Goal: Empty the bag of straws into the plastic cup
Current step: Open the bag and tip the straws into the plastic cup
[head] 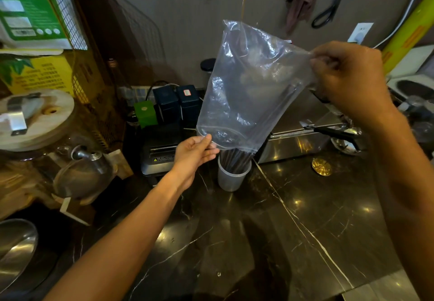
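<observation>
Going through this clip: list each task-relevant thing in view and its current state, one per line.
plastic bag: upside down, mouth over the cup, mostly emptied
straws: dark, standing in the cup, tops at the bag's mouth
plastic cup: upright on the counter
left hand: pinching the bag's mouth edge
right hand: gripping the bag's raised bottom corner
counter: dark marble

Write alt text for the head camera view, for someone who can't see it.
Two hands hold a clear plastic bag upside down over a plastic cup of dark straws on a black marble counter. The left hand pinches its mouth, the right hand lifts its bottom.
</observation>
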Tool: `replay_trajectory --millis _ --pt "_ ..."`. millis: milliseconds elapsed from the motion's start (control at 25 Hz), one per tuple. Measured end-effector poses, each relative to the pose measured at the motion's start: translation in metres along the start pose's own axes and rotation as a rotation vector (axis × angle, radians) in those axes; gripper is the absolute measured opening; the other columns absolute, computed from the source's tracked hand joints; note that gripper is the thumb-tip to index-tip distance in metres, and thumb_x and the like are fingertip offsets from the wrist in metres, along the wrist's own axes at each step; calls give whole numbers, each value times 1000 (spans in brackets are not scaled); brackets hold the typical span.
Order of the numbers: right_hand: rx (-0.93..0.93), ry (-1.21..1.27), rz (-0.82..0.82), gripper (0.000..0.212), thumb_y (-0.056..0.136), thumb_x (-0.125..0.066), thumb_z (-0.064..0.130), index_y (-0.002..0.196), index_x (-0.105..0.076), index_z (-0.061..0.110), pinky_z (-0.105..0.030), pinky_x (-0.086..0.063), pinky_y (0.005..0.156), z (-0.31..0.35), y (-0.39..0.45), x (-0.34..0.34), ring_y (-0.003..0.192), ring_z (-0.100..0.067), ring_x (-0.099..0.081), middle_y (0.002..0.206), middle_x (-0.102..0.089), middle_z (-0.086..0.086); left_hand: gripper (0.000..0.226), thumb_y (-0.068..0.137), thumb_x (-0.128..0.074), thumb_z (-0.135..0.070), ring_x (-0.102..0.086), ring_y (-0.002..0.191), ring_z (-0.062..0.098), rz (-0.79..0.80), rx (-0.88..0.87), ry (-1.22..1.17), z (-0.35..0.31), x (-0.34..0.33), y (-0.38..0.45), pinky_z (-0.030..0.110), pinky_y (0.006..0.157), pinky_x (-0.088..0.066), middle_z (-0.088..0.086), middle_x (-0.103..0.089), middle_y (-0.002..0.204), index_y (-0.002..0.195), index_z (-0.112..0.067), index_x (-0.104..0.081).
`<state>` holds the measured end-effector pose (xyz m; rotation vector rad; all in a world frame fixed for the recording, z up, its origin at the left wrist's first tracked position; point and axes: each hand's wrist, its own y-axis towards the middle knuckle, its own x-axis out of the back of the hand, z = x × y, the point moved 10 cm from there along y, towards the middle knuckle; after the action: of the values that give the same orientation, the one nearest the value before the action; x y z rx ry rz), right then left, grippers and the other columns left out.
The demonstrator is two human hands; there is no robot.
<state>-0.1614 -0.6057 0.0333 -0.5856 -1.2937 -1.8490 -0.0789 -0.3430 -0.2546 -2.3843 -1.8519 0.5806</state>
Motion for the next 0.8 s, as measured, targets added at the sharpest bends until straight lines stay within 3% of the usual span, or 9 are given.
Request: replay_trajectory --millis 480,640,800 --pt "129 -118 69 27 104 -59 22 123 -74 9 -33 -48 83 16 14 -17 98 -33 -67 111 -74 -19 19 100 -63 -26 -78 95 24 -29 37 -41 9 2 -4 32 82 -64 20 -76 111 103 -7 -70" --pt "166 -124 66 27 104 -59 23 121 -73 8 -40 -53 85 19 17 -20 97 -34 -67 109 -73 -20 19 101 -62 -24 -78 96 24 -30 51 -72 8 4 -4 30 78 -65 20 -76 110 105 -6 -69" --pt "176 -110 44 27 103 -59 21 122 -74 8 -31 -44 83 26 20 -20 98 -34 -66 110 -73 -20 23 101 -62 -24 -78 94 24 -27 52 -79 7 2 -3 30 77 -65 20 -75 112 110 -3 -67"
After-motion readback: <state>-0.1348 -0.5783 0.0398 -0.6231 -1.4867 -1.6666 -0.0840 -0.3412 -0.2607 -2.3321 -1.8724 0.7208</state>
